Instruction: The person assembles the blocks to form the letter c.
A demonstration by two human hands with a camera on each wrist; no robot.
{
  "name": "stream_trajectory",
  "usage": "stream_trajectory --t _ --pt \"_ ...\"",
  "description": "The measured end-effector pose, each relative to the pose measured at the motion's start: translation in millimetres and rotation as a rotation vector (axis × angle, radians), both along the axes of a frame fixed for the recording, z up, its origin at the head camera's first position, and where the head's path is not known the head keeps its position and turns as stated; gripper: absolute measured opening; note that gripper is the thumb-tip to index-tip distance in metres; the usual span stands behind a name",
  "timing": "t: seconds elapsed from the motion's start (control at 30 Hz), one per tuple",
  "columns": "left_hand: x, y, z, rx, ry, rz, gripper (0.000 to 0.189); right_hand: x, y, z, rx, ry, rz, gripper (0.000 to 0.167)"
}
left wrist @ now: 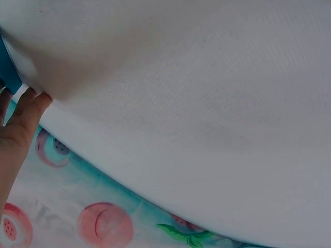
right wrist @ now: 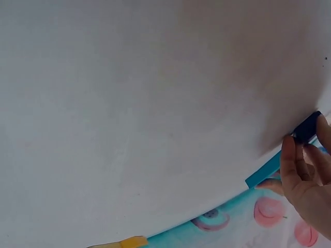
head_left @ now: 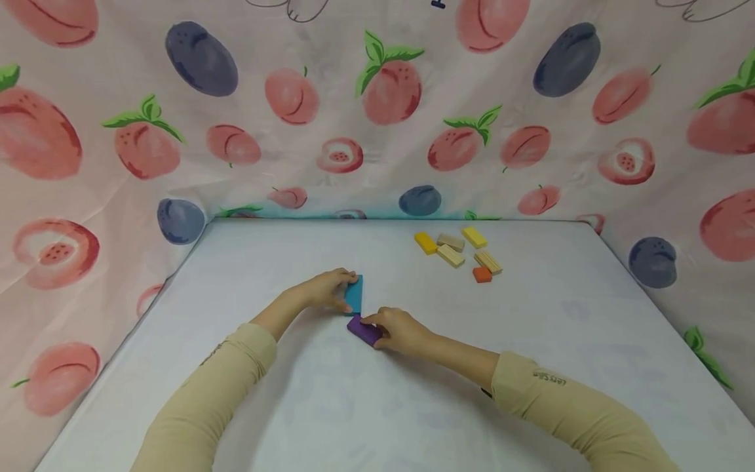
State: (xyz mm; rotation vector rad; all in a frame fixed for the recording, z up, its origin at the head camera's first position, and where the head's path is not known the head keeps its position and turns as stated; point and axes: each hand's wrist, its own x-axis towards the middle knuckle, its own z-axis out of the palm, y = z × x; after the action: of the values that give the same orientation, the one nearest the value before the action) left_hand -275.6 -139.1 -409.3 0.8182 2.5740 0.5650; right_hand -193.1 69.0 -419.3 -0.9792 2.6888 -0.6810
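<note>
A blue block (head_left: 354, 295) lies lengthwise on the white table, with my left hand (head_left: 326, 288) gripping it between the thumb at its near end and the fingers at its far end. Just nearer to me is a purple block (head_left: 364, 331), set at a slant, its upper corner close against the blue block's near end. My right hand (head_left: 404, 332) pinches the purple block between thumb and fingers. In the right wrist view the purple block (right wrist: 307, 127) looks dark and sits beside the blue block (right wrist: 265, 169). Only part of the left hand (left wrist: 20, 121) appears in the left wrist view.
Toward the back right lie several loose blocks: an orange-yellow block (head_left: 426, 243), a yellow block (head_left: 474, 237), plain wooden ones (head_left: 451, 255), a striped block (head_left: 488, 262) and a red-orange block (head_left: 482, 275). A fruit-printed cloth (head_left: 377, 131) hangs around the table's back and sides.
</note>
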Motion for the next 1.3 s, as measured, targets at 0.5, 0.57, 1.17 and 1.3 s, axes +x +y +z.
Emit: stream_trajectory --t 0.5,0.57,1.17,1.3 --pt "-2.1 0.8 -0.1 -0.012 0.019 -0.024 0.07 8.6 -7.0 -0.7 0.038 0.151 0.05 0.038" --pt "-1.9 1.3 0.0 -0.006 0.022 -0.026 0.07 9.3 -8.1 0.0 0.059 0.181 0.048 0.038" --pt "1.8 3.1 2.1 -0.002 0.004 -0.014 0.07 9.4 -9.8 -2.0 0.101 0.214 0.035 0.041" --pt "2.4 2.0 2.5 -0.003 0.011 -0.012 0.07 8.8 -11.7 -1.8 0.12 0.21 0.036 0.04"
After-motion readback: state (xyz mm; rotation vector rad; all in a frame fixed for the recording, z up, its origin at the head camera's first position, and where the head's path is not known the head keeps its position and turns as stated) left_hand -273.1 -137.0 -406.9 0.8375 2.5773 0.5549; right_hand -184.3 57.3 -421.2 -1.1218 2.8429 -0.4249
